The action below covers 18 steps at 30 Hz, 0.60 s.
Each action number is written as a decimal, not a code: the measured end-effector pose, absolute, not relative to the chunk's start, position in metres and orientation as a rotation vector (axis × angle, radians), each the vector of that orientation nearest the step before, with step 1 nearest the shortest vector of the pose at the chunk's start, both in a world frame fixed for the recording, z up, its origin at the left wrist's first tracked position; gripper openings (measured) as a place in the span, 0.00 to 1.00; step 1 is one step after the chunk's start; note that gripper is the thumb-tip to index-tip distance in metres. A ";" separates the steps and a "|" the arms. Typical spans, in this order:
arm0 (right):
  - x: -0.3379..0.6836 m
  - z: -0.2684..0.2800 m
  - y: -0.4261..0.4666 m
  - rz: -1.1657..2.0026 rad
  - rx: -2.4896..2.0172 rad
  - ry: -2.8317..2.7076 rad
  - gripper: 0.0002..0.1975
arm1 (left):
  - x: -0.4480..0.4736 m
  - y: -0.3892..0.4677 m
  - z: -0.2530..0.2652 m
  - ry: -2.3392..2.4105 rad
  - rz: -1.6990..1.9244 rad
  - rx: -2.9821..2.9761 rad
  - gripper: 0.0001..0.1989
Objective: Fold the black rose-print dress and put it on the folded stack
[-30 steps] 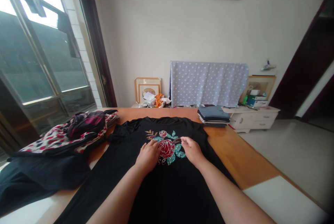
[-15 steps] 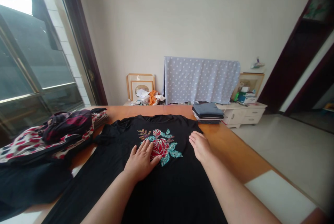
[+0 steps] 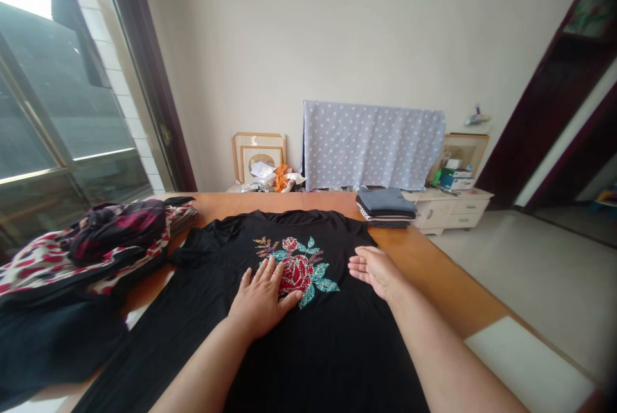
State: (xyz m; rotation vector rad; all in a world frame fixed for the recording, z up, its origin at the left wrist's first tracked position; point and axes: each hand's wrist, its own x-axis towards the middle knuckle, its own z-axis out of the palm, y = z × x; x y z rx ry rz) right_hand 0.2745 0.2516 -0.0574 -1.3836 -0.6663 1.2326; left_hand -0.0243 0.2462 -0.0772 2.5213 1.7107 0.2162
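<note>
A black long-sleeved shirt (image 3: 308,349) lies spread on the wooden table, its neckline at the far side. On its chest is a red rose design (image 3: 295,272) with teal leaves. My left hand (image 3: 260,300) rests flat on the shirt at the rose's left edge, fingers spread. At the shirt's right side is my right hand (image 3: 376,272), turned on its edge with the fingers stretched out and the palm facing inward; nothing shows in it. One sleeve (image 3: 139,329) runs down to the lower left. The other sleeve is not visible.
Heaped clothes (image 3: 96,252) cover the table's left end. A folded stack of clothes (image 3: 385,207) sits at the back right of the wooden table (image 3: 434,278). Behind stand a dotted cloth cover (image 3: 373,146), picture frames (image 3: 259,149) and a white cabinet (image 3: 453,212).
My right hand has shifted slightly right and rolled so that more of its palm and fingers show. My left hand stays on the rose design.
</note>
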 end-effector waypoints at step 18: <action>0.274 -0.042 0.233 1.221 -1.788 -1.360 0.11 | -0.024 0.247 -0.078 1.699 0.252 2.506 0.47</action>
